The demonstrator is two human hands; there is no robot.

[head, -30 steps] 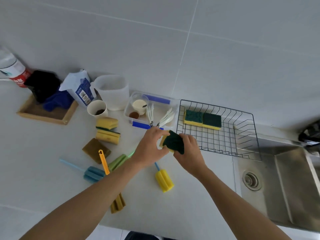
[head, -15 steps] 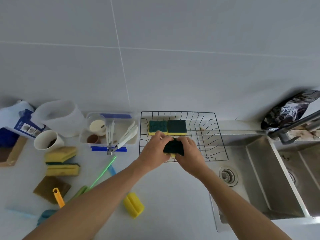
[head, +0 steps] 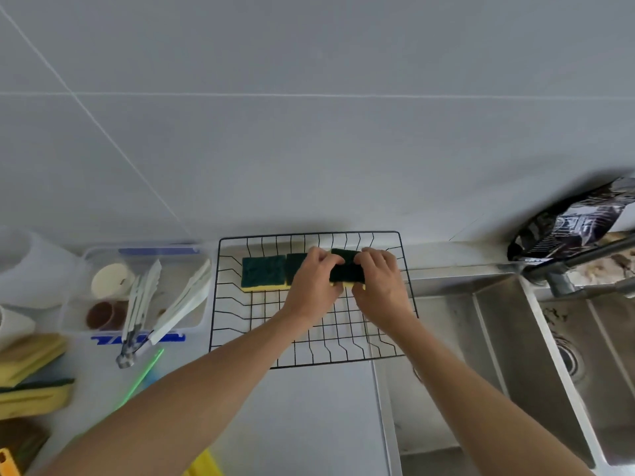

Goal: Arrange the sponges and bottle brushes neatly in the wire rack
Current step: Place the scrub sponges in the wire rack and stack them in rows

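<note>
Gripping a green-topped sponge (head: 347,269) with both hands, left hand (head: 314,286) and right hand (head: 376,286) pinching its ends | placed: two sponges (head: 264,272) left of the fingers, along the wire rack (head: 309,352) back edge | free: bare grid behind wrists, sink (head: 515,355) right.

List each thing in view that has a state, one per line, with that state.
wire rack: on the counter, holding three sponges at its back
third sponge: held by both hands, green side up
left hand: gripping the third sponge
right hand: gripping the third sponge
first sponge: flat, green side up
clear container: open, tongs leaning inside
</note>
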